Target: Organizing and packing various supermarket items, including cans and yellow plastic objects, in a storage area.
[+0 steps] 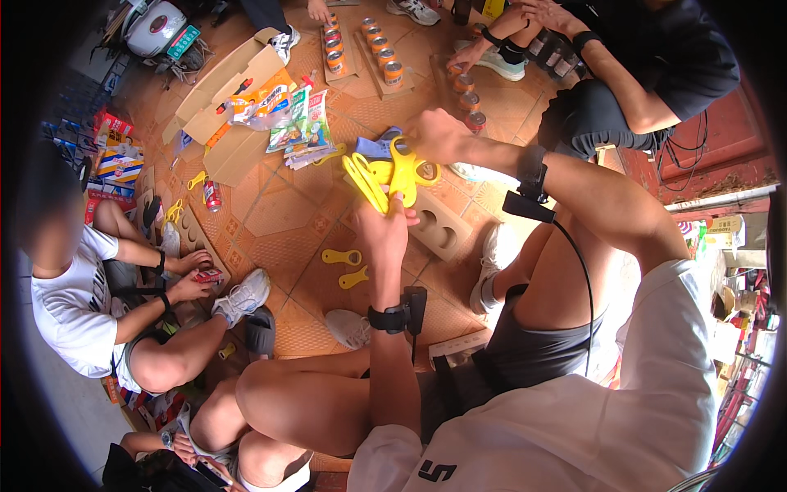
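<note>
My left hand [384, 227] grips a fanned bunch of yellow plastic tools [367, 181], flat and ring-ended like bottle openers. Close against their upper end is my right hand [438, 136], blurred, with its fingers curled. One yellow tool with a round hole [403, 175] stands between both hands; whether the right fingers pinch it is hidden. Below them on the floor lies a cardboard holder [452, 237] with round holes. Two more yellow tools [342, 257] rest on the tiles left of my left forearm. A blue packet [373, 147] shows just behind the bunch.
An opened cardboard box [209, 123] with snack bags [261, 107] lies ahead left. Rows of orange cans [393, 74] stand in cardboard strips. One red can [212, 195] is on the floor. People sit at left and right; a co-worker's hand [470, 56] reaches to cans.
</note>
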The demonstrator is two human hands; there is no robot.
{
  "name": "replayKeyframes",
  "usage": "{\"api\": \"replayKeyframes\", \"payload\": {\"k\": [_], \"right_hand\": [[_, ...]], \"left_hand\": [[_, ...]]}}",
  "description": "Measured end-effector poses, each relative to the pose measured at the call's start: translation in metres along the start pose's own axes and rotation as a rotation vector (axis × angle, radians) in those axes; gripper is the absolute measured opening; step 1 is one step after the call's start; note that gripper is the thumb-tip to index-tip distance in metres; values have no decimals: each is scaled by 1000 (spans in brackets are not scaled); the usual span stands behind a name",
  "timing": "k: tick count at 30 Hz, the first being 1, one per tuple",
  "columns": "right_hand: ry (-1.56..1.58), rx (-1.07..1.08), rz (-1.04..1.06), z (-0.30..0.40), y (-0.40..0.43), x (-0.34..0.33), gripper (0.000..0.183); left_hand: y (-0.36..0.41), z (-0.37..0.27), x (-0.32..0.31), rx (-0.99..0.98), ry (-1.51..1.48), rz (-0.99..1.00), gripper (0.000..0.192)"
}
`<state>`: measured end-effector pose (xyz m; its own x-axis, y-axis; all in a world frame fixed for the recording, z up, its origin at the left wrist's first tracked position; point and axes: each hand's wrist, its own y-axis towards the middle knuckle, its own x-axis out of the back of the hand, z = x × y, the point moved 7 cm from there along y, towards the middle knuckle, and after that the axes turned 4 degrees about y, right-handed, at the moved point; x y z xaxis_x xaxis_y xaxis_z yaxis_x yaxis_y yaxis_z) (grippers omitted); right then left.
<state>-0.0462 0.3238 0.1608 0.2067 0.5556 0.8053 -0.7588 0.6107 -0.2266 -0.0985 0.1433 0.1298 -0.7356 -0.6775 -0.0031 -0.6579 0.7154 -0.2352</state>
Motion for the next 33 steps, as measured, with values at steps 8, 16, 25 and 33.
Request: {"api": "replayKeyframes", "payload": {"k": [8,16,25,33], "right_hand": [[3,-15,4,1,-1,1,29],[13,-64,21,-1,-2,2,33],[134,81,-35,16,-5,26,34],[718,79,446,52,-32,1,42]], "left_hand": [[2,3,0,0,-4,-1,15],[2,0,2,-15,9,-8,15],[-7,-29,14,-19,19,-174,40],[-11,-37,2,-56,-106,-28,39]]}}
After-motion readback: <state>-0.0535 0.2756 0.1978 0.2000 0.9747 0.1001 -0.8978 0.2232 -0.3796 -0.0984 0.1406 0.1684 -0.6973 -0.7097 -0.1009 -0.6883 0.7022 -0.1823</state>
